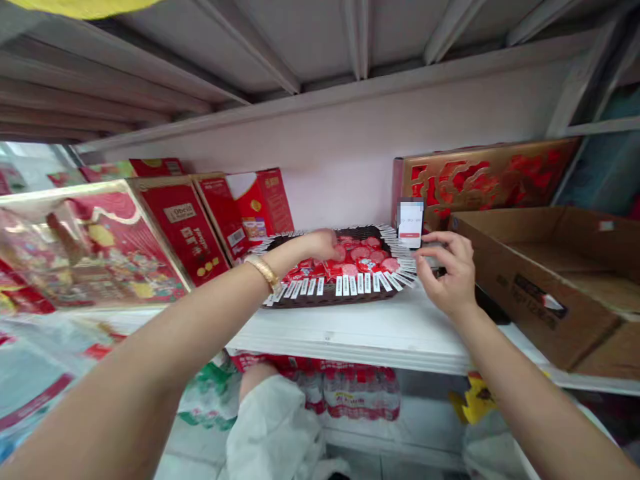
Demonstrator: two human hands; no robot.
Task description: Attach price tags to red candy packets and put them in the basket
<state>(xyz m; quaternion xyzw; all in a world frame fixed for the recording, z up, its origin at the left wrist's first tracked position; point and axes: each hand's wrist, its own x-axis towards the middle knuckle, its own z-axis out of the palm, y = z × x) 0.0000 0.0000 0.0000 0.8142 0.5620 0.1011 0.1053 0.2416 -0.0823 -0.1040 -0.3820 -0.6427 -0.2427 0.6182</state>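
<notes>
A dark woven basket point(330, 297) holds small red packets point(367, 261) with round pinkish contents. White barcode tags point(353, 285) line its rim. My left hand point(323, 245), a gold bracelet at the wrist, reaches over the basket with fingers curled down among the packets. What it grips is hidden. At the basket's right end, a phone-like device point(411, 225) with a lit white screen stands upright. Beside its lower right edge is my right hand point(450, 272), thumb and fingers apart. Whether a fingertip touches the device I cannot tell.
Red gift boxes point(175, 227) stand left of the basket. A gold and red box point(490, 177) and an open cardboard carton point(540, 287) are at right. The white shelf point(325, 333) has packs of bottles point(360, 393) below and a metal shelf point(320, 40) overhead.
</notes>
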